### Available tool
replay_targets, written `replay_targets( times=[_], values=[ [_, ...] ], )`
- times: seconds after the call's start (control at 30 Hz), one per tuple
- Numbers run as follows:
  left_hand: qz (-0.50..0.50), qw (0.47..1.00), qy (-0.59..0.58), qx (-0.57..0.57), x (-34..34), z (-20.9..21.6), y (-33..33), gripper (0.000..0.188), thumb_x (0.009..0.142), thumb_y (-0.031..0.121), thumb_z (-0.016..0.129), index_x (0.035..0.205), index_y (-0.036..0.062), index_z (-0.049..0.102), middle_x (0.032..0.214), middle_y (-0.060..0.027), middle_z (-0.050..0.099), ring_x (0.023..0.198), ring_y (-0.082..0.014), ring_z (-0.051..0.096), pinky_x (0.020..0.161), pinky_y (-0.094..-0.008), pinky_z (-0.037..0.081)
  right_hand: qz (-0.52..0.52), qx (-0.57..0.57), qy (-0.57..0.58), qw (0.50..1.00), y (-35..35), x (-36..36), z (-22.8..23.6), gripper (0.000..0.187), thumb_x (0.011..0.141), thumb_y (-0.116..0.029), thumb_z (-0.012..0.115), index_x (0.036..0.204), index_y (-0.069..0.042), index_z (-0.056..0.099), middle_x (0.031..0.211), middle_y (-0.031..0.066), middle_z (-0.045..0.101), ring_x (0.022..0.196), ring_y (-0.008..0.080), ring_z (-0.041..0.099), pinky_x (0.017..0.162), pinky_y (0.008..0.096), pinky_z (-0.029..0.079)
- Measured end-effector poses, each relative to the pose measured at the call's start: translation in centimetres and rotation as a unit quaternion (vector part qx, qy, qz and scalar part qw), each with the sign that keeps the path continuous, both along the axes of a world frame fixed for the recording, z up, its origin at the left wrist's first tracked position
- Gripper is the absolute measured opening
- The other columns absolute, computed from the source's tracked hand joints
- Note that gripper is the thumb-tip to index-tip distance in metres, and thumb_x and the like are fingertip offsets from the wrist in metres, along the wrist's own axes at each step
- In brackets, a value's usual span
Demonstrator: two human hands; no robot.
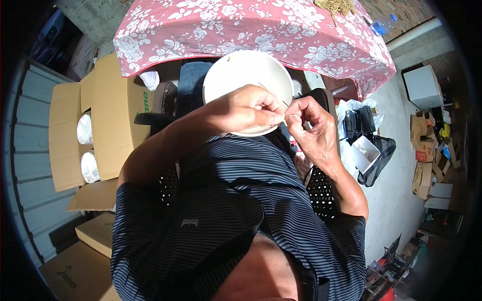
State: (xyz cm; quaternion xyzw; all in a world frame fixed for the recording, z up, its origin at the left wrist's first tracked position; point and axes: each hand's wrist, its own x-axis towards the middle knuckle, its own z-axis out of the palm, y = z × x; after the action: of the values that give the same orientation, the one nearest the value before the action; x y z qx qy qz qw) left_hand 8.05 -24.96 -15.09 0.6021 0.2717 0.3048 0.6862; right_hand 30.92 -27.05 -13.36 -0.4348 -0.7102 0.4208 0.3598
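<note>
A wide white basin (242, 71) rests at my lap, beside the edge of the table. Over its near right side my two hands meet, fingertips almost touching. My left hand (249, 108) is closed in a pinch, and its thumb and fingers point right. Facing it, my right hand (315, 129) is pinched too, with the fingers curled. A short, thin dark sliver shows at the fingertips, too small to name. What else the pinched fingers hold is hidden. One tiny yellowish bit clings to the basin's far rim.
A table with a pink floral cloth (241, 32) stands in front, bearing a tan stringy bundle (335, 6) and a plastic bottle (385, 25). Open cardboard boxes (113, 100) line the left. On the right floor are a small white box (365, 153), black items and scattered cartons (424, 145).
</note>
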Motion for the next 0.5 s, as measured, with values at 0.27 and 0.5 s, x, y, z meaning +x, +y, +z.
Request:
replay_targets(
  times=[0.27,0.5],
  values=[
    [-0.009,0.998,-0.049,-0.043,0.0,-0.5,0.4,0.017,0.102,0.013,0.065,0.107,-0.0030,0.068,0.099,-0.0040,0.068,0.095,-0.0109,0.062,0.088,-0.0270,0.049,0.048,0.040,-0.032,0.998,0.1,0.3,1.3,0.021,0.083,0.000,0.078,0.100,0.000,0.067,0.075,0.0007,0.057,0.069,0.0102,0.057,0.065,0.0275,0.048],
    [-0.005,1.000,-0.024,-0.019,0.1,-0.4,0.4,0.017,0.101,0.013,0.065,0.108,-0.0033,0.067,0.099,-0.0042,0.068,0.096,-0.0107,0.062,0.090,-0.0268,0.049,0.047,0.176,-0.085,0.980,0.6,0.5,0.8,0.012,0.083,0.000,0.080,0.090,0.002,0.070,0.080,0.0079,0.066,0.070,0.0190,0.065,0.065,0.0311,0.051]
  ],
)
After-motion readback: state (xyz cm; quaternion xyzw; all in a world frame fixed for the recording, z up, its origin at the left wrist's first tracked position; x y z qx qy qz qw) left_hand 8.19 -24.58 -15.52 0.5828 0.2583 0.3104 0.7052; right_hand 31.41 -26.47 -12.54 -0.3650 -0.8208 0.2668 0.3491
